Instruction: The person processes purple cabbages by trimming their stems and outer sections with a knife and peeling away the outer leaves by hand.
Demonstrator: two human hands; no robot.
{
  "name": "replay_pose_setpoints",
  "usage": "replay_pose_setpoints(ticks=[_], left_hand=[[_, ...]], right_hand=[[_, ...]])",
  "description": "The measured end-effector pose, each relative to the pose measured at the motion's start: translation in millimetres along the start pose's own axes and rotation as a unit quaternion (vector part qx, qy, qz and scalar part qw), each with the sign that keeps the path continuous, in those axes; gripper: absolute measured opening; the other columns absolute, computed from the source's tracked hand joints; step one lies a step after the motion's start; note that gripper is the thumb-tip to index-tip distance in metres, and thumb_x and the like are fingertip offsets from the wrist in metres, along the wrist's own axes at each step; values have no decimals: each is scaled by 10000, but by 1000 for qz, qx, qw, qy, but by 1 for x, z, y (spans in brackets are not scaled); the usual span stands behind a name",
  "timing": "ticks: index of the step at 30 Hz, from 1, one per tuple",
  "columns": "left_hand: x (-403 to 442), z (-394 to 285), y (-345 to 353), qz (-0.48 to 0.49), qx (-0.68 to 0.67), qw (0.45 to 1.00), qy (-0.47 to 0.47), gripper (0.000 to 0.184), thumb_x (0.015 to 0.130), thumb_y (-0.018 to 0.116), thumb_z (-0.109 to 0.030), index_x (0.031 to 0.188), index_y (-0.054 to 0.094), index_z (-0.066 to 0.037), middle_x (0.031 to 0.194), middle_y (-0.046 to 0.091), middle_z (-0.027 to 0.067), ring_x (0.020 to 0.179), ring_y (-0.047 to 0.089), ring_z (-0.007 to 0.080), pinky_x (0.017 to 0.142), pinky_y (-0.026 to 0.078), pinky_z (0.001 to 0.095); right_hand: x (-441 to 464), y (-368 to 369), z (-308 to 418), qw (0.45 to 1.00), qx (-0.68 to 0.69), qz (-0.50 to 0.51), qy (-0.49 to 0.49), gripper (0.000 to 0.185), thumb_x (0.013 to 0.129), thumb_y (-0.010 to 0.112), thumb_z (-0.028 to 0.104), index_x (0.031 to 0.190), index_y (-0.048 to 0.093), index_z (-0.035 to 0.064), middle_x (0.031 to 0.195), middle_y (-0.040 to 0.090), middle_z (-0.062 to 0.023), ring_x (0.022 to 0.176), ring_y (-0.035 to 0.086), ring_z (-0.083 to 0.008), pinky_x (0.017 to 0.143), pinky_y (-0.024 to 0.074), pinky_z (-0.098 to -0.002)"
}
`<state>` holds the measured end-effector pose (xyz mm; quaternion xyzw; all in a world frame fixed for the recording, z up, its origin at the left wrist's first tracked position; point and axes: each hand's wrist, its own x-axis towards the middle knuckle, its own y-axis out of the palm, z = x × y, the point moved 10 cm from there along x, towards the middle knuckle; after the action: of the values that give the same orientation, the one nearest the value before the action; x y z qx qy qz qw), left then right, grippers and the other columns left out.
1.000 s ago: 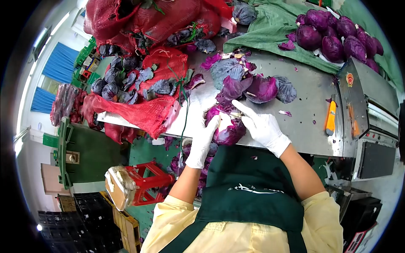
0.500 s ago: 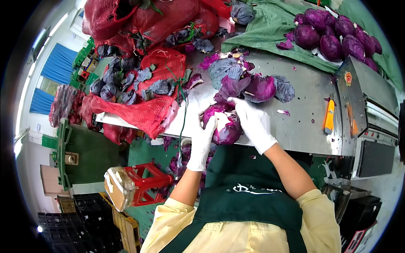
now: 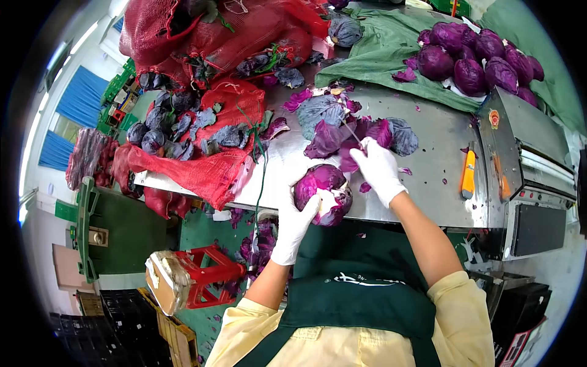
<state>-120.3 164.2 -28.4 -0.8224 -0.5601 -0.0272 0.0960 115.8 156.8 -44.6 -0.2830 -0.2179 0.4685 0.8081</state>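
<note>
While the left hand (image 3: 295, 221), gloved in white, curled around the left side of a purple cabbage (image 3: 321, 180), thumb by its pale patch, the cabbage was near the front edge of the metal table (image 3: 431, 150). Beside it, the right hand (image 3: 378, 170) had its fingers bent together at a loose purple leaf (image 3: 347, 159) and a thin strip (image 3: 350, 130), though what they pinched could not be told. Farther right lay an orange cutter (image 3: 468, 175).
</note>
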Motion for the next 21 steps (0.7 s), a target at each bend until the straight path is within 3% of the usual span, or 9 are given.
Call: replay_pose_setpoints(ticks=[2, 5, 6, 8, 10, 12, 15, 19, 21], left_hand=[[-3, 3, -11, -32, -1, 999, -8, 570, 870, 624, 10, 1410, 443, 0, 1438, 483, 169, 1347, 471, 257, 1159, 352, 387], [-7, 10, -20, -67, -13, 998, -9, 539, 875, 630, -13, 1384, 452, 1, 1386, 499, 156, 1297, 488, 238, 1138, 362, 375], [-6, 11, -21, -76, -8, 997, -9, 524, 878, 634, -23, 1372, 458, 1, 1361, 507, 149, 1270, 499, 227, 1126, 371, 369], [-5, 8, -16, -93, -3, 996, 8, 514, 888, 672, -72, 1351, 461, -2, 1327, 511, 137, 1232, 508, 209, 1109, 382, 361], [-9, 14, -8, -127, 22, 991, -26, 703, 828, 778, -177, 1392, 415, 36, 1353, 473, 190, 1257, 492, 257, 1109, 381, 380], [-12, -3, 4, -138, 37, 990, 7, 742, 825, 790, -195, 1411, 405, 46, 1347, 485, 203, 1236, 512, 261, 1089, 404, 380], [-18, -14, 12, -160, 29, 986, 37, 755, 815, 803, -208, 1413, 427, 58, 1311, 524, 203, 1184, 553, 260, 1041, 448, 376], [-19, -18, 12, -155, 48, 986, 39, 728, 825, 797, -201, 1405, 439, 54, 1313, 526, 200, 1197, 544, 263, 1057, 432, 381], [-18, -9, 7, -171, 76, 982, 17, 708, 835, 791, -195, 1405, 447, 44, 1319, 523, 199, 1215, 532, 267, 1077, 411, 386]], right_hand=[[4, 2, -25, 996, -87, 18, 31, 342, 938, 629, 360, 1170, 607, 109, 933, 700, -182, 880, 683, -400, 751, 524, -506], [-30, -24, 9, 994, -44, -94, -47, 521, 971, 597, 347, 1458, 506, 184, 1126, 670, -175, 973, 685, -379, 807, 540, -485], [-39, -20, 9, 994, -45, -89, -44, 521, 971, 597, 347, 1458, 506, 184, 1126, 670, -175, 973, 685, -379, 807, 540, -485], [-59, -24, 40, 982, 26, -80, -167, 427, 1057, 470, 339, 1432, 553, 152, 1031, 701, -137, 928, 695, -327, 822, 540, -425], [-81, -12, 47, 987, 128, 87, -36, 434, 1092, 397, 333, 1426, 555, 105, 1006, 716, -135, 814, 707, -280, 747, 534, -398], [-93, -2, 40, 995, 30, 23, -91, 431, 1085, 406, 339, 1419, 562, 117, 871, 701, -188, 647, 664, -312, 625, 502, -420], [-100, -5, 56, 994, -54, 45, -85, 407, 1050, 488, 291, 1405, 566, 107, 817, 694, -181, 659, 660, -370, 608, 491, -487], [-89, 3, 36, 996, -25, 53, -71, 402, 1051, 489, 308, 1380, 583, 96, 832, 694, -190, 686, 662, -388, 632, 499, -491], [-81, 2, 16, 994, 82, -13, -68, 387, 1055, 481, 331, 1357, 605, 123, 811, 689, -192, 711, 661, -410, 645, 497, -492]])
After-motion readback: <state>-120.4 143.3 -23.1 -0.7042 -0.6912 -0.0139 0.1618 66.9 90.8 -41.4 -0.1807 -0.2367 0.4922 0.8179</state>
